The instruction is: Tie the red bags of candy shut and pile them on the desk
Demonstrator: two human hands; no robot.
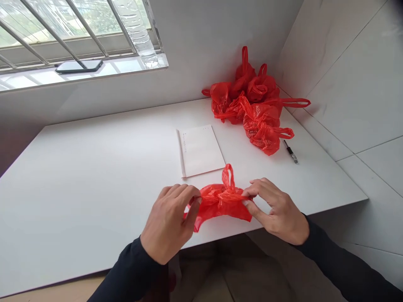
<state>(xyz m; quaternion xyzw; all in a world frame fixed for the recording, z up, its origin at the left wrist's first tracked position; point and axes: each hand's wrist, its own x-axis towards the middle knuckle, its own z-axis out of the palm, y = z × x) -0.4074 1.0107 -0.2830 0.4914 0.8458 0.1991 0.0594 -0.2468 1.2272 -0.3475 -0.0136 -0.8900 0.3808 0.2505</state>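
A red plastic bag (pixel 225 205) lies at the front edge of the white table, twisted into a knot in its middle with one loop standing up. My left hand (pixel 173 220) pinches the bag's left end between thumb and fingers. On the other side, my right hand (pixel 273 209) is closed on the right end, thumb below and fingertips above. The bag is stretched sideways between both hands. Part of its left end is hidden behind my left fingers.
Several knotted red bags (pixel 261 109) are heaped in the back right corner by the tiled wall. A notepad (pixel 203 151) lies mid-table, a pen (pixel 291 152) to its right. On the windowsill are a phone (pixel 78 66) and a clear bottle (pixel 138 35).
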